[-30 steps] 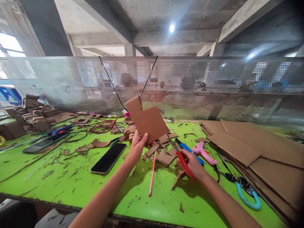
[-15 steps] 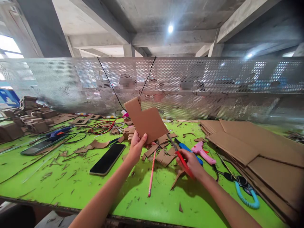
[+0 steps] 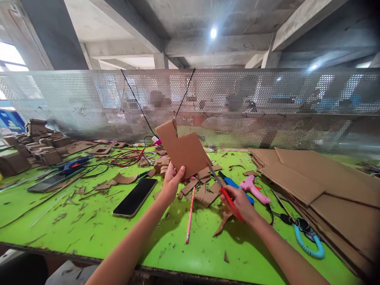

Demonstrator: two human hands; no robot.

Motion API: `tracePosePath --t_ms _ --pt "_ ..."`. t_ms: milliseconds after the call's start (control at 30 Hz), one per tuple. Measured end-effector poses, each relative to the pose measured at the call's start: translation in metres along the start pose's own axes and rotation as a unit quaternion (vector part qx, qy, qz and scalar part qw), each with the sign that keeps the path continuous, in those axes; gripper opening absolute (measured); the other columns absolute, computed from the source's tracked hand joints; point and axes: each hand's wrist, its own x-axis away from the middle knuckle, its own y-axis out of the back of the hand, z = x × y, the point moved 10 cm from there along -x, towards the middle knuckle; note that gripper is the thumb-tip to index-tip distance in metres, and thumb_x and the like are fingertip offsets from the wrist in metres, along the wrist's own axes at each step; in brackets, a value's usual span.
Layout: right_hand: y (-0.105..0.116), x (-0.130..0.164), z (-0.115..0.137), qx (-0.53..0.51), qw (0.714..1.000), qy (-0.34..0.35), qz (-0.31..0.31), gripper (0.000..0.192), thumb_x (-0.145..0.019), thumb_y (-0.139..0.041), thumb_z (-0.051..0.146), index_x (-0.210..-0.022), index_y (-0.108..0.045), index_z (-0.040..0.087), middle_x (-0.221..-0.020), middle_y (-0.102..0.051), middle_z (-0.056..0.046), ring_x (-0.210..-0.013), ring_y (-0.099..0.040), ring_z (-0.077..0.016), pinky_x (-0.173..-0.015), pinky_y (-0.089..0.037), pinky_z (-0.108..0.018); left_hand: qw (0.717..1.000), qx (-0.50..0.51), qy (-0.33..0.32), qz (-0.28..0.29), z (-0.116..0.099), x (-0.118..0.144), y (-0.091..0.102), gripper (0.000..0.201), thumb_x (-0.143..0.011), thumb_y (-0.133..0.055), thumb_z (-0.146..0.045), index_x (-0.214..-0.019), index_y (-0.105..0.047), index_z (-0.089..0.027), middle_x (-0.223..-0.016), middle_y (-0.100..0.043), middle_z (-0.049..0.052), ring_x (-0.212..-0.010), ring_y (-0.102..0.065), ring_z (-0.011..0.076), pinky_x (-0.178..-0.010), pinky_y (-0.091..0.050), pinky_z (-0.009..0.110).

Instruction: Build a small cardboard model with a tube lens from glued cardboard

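the person's left forearm [image 3: 135, 235] and right forearm [image 3: 280, 241], both bare, reach forward from the lower edge of view and angle inward. the left hand [image 3: 173, 180] is higher in view, pinching with its thumb [image 3: 181, 172] pointing up, the other fingertips hidden. the right hand [image 3: 241, 202] sits lower, fingers curled in a grip, apart from the left.

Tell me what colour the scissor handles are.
The scissor handles are red, seen best in the head view, in the right hand.
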Motion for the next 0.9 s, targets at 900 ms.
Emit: tracePosePath --t_ms 900 --pt "0.006 0.001 0.012 0.011 1.0 0.009 0.008 0.031 -0.081 -0.056 0.049 -0.08 -0.061 0.018 -0.06 -0.055 0.001 -0.051 -0.046 -0.0122 -0.047 -0.035 -0.024 0.999 -0.01 -0.011 0.037 0.012 0.007 -0.015 0.046 -0.074 -0.068 -0.047 -0.098 -0.039 -0.021 -0.099 -0.064 0.005 -0.046 -0.062 0.0098 -0.033 -0.033 0.017"
